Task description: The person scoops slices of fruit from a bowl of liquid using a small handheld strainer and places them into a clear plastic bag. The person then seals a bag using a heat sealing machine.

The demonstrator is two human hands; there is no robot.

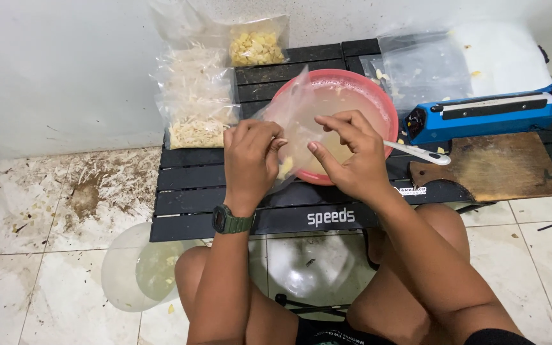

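My left hand point(250, 156), with a green watch on its wrist, pinches one edge of a small clear plastic bag point(295, 115). My right hand point(347, 153) pinches the bag's other edge. The bag is held upright over a pink bowl point(378, 96) of cloudy liquid on a black slatted table point(199, 191). Some pale yellow pieces lie at the bottom of the bag. A white spoon point(420, 152) rests on the bowl's right rim.
Clear bags of pale shredded food point(196, 105) and yellow pieces point(255, 46) stand at the table's back left. A blue bag sealer point(490, 114), empty plastic bags point(429, 67) and a wooden board point(499, 167) lie to the right. A translucent bowl point(138, 271) sits on the dirty floor.
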